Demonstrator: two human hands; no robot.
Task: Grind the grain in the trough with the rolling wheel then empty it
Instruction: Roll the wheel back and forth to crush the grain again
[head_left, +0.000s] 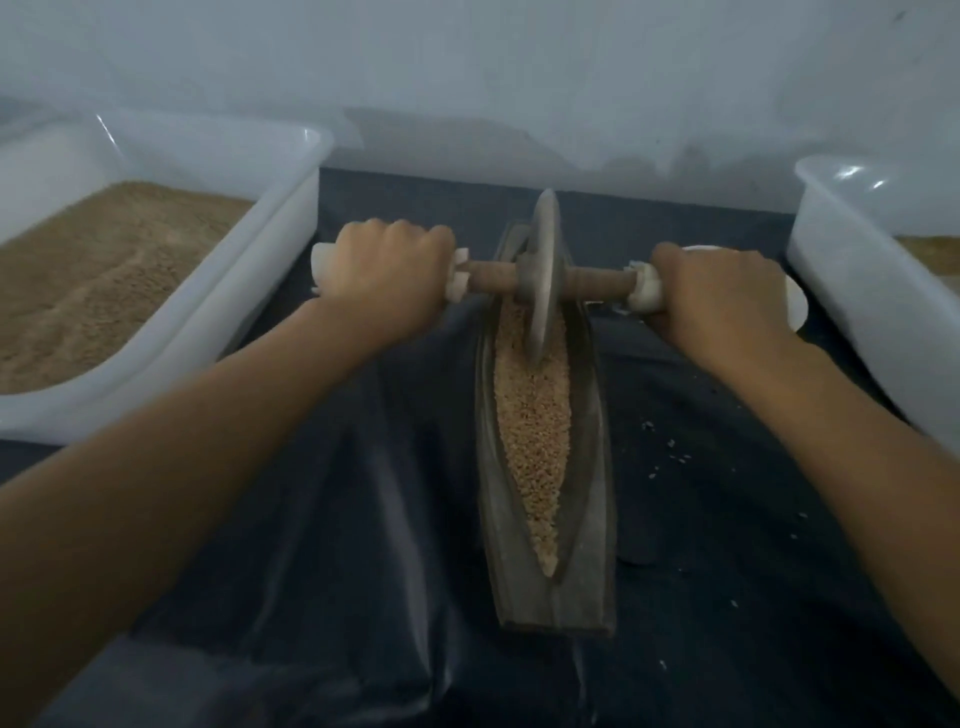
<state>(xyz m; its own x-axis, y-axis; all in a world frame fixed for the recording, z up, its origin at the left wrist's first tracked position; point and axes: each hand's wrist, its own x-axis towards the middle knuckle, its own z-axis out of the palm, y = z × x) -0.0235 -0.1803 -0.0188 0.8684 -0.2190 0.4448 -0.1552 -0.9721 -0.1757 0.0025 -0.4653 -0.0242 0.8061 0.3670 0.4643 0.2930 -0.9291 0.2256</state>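
Mid-grind: both hands (387, 270) (719, 291), fingers wrapped on handles, wheel (544, 275) at trough's (592, 467) far end; grain (532, 415) coarse, emptying pending.

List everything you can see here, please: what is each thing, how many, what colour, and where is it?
trough: one, dark grey-brown, boat-shaped, centre, lying on the sheet
grain: one heap, tan, inside the trough
rolling wheel: one, grey disc on a brown axle with white-wrapped ends, standing in the far part of the trough
left tub: one, white plastic, far left, holding tan grain
right tub: one, white plastic, far right, a little tan content showing
sheet: one, dark, shiny, under everything
stray grains: a few, pale, on the sheet right of the trough
wall: pale grey, behind
left hand: one, grips the axle's left end
right hand: one, grips the axle's right end
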